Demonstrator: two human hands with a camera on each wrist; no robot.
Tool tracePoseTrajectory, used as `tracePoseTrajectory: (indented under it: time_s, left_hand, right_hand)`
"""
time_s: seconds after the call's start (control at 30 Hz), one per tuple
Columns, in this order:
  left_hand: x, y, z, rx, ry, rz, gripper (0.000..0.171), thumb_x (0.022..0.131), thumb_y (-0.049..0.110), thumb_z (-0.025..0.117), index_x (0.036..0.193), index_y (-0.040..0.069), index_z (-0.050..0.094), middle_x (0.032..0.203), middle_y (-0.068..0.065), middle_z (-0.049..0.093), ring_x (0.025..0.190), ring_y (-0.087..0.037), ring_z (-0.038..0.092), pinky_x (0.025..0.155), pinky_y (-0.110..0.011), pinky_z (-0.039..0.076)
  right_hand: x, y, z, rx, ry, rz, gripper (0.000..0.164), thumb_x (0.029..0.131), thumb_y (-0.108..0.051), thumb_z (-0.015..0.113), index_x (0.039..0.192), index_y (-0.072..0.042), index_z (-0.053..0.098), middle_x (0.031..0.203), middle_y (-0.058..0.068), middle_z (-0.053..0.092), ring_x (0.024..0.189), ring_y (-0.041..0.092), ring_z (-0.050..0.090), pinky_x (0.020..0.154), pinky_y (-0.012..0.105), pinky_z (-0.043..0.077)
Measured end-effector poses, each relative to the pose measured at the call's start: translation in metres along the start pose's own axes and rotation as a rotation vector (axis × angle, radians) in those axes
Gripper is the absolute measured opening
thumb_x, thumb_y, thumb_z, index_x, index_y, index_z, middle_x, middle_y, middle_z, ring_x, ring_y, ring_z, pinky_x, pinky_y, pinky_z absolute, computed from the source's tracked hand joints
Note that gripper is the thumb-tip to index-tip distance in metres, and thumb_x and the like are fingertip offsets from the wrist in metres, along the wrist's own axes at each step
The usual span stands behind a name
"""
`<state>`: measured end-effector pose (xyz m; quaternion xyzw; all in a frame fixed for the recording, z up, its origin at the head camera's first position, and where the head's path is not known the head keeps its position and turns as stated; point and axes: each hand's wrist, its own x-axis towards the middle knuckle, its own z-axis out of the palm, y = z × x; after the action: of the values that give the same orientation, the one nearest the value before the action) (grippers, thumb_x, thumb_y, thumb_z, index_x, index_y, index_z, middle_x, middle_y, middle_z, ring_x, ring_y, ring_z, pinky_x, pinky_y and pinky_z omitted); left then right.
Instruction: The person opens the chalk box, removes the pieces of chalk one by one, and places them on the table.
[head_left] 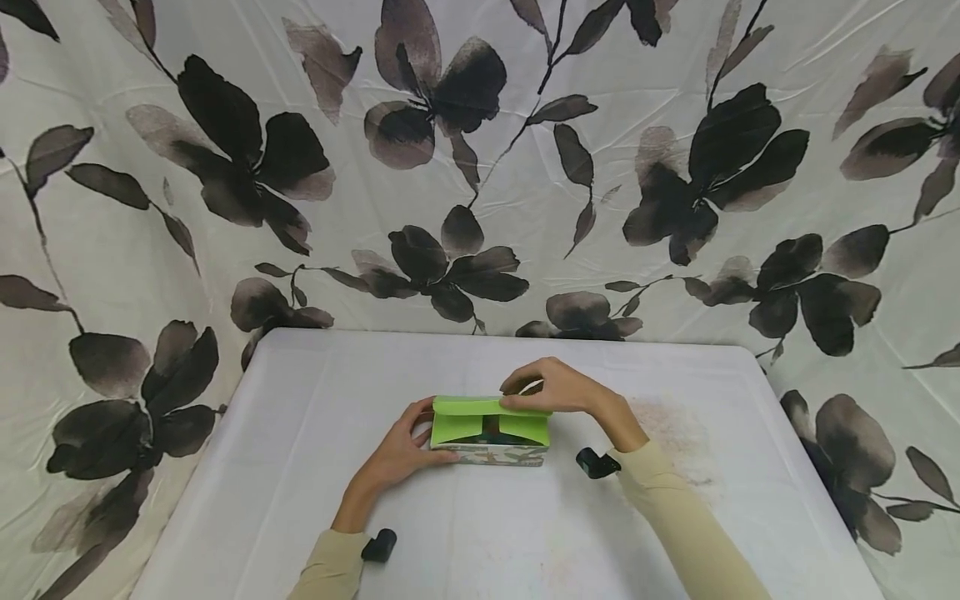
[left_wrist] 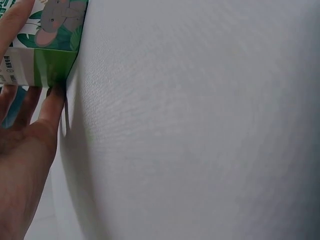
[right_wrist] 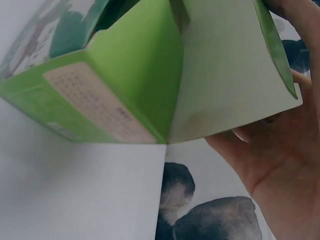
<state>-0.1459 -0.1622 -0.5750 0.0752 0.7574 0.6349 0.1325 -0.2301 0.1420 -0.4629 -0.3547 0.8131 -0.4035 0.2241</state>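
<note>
A small green cardboard box (head_left: 501,456) with printed animals lies on the table. My left hand (head_left: 399,454) grips its left end, thumb at the front and fingers behind. In the left wrist view, an elephant picture shows on the box (left_wrist: 56,62) close to the fingers. The lid (head_left: 467,407) is raised along the box's back side. With my right hand (head_left: 567,387) I pinch the lid's edge near its right corner. Seen from the right wrist, the lid (right_wrist: 225,75) stands away from the box, its pale inner face showing beside a green side flap (right_wrist: 140,75). The box's contents are mostly hidden.
A white cloth covers the table (head_left: 480,533), with faint brownish stains at the right. Behind it hangs a floral curtain (head_left: 570,275). A small black device sits at each wrist, the right one (head_left: 597,463) beside the box.
</note>
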Motion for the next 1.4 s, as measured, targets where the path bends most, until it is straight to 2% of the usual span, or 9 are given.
tracePoseTrajectory:
  time_s: [0.1, 0.23, 0.37, 0.57, 0.73, 0.93, 1.13, 1.27, 1.4]
  left_hand:
    - [0.001, 0.0, 0.0, -0.008, -0.001, -0.004, 0.107, 0.071, 0.015, 0.097, 0.156, 0.011, 0.033, 0.152, -0.014, 0.038, 0.144, -0.032, 0.037, 0.113, -0.029, 0.041]
    - [0.002, -0.002, -0.001, -0.017, -0.005, 0.005, 0.106, 0.07, 0.012, 0.097, 0.156, 0.011, 0.034, 0.152, -0.013, 0.038, 0.144, -0.031, 0.037, 0.112, -0.027, 0.041]
    - [0.002, -0.003, -0.001, -0.021, -0.011, 0.014, 0.106, 0.07, 0.011, 0.097, 0.156, 0.01, 0.034, 0.152, -0.014, 0.038, 0.142, -0.032, 0.037, 0.112, -0.027, 0.041]
    - [0.001, -0.001, 0.0, -0.026, -0.012, 0.006, 0.108, 0.07, 0.01, 0.097, 0.157, 0.01, 0.033, 0.152, -0.015, 0.037, 0.143, -0.032, 0.037, 0.112, -0.028, 0.042]
    - [0.001, -0.002, 0.0, 0.004, -0.009, -0.002, 0.108, 0.07, 0.014, 0.097, 0.157, 0.011, 0.033, 0.153, -0.014, 0.038, 0.143, -0.031, 0.037, 0.113, -0.028, 0.041]
    - [0.001, -0.003, -0.001, 0.001, -0.001, 0.0, 0.107, 0.07, 0.013, 0.098, 0.156, 0.012, 0.034, 0.153, -0.015, 0.037, 0.142, -0.032, 0.038, 0.114, -0.031, 0.04]
    - [0.0, -0.003, -0.001, 0.02, 0.004, -0.003, 0.108, 0.07, 0.017, 0.098, 0.157, 0.012, 0.033, 0.153, -0.013, 0.037, 0.142, -0.031, 0.038, 0.114, -0.032, 0.04]
    - [0.0, -0.002, 0.001, 0.029, 0.013, -0.003, 0.108, 0.07, 0.018, 0.098, 0.157, 0.013, 0.034, 0.152, -0.012, 0.039, 0.142, -0.031, 0.038, 0.114, -0.031, 0.04]
    - [0.0, -0.003, 0.002, 0.028, 0.019, -0.003, 0.108, 0.069, 0.019, 0.098, 0.156, 0.014, 0.035, 0.151, -0.011, 0.039, 0.142, -0.03, 0.038, 0.113, -0.03, 0.041]
  right_hand:
    - [-0.008, 0.002, -0.001, -0.082, 0.07, -0.012, 0.038, 0.095, -0.035, 0.072, 0.118, -0.005, 0.076, 0.114, 0.007, 0.075, 0.104, 0.019, 0.07, 0.092, 0.041, 0.059]
    - [-0.017, 0.004, 0.001, -0.218, 0.197, 0.005, 0.033, 0.093, -0.043, 0.074, 0.109, -0.014, 0.078, 0.105, -0.002, 0.075, 0.093, 0.017, 0.066, 0.081, 0.041, 0.057]
    - [-0.025, 0.003, 0.006, -0.232, 0.315, 0.058, 0.029, 0.092, -0.046, 0.076, 0.1, -0.018, 0.078, 0.093, -0.009, 0.072, 0.081, 0.015, 0.063, 0.073, 0.033, 0.055]
    - [-0.04, 0.011, 0.011, -0.085, 0.369, 0.101, 0.027, 0.092, -0.042, 0.077, 0.104, -0.018, 0.078, 0.098, -0.006, 0.074, 0.085, 0.012, 0.067, 0.079, 0.033, 0.057]
    - [-0.051, 0.026, 0.011, 0.131, 0.359, 0.083, 0.035, 0.091, -0.023, 0.081, 0.12, -0.007, 0.072, 0.117, 0.007, 0.071, 0.1, 0.021, 0.069, 0.09, 0.038, 0.059]
    - [-0.049, 0.042, 0.016, 0.28, 0.415, 0.041, 0.023, 0.099, -0.003, 0.067, 0.12, 0.005, 0.062, 0.112, 0.021, 0.069, 0.097, 0.035, 0.072, 0.089, 0.054, 0.058]
    - [-0.04, 0.048, 0.022, 0.286, 0.521, 0.061, 0.02, 0.102, -0.011, 0.067, 0.112, 0.005, 0.065, 0.105, 0.021, 0.072, 0.093, 0.036, 0.071, 0.081, 0.05, 0.061]
    - [-0.035, 0.05, 0.026, 0.315, 0.586, 0.103, 0.024, 0.101, -0.017, 0.069, 0.112, 0.004, 0.066, 0.104, 0.02, 0.071, 0.093, 0.034, 0.069, 0.086, 0.053, 0.059]
    - [-0.029, 0.053, 0.031, 0.406, 0.639, 0.165, 0.027, 0.1, -0.018, 0.07, 0.114, 0.004, 0.064, 0.1, 0.021, 0.067, 0.093, 0.034, 0.069, 0.089, 0.051, 0.058]
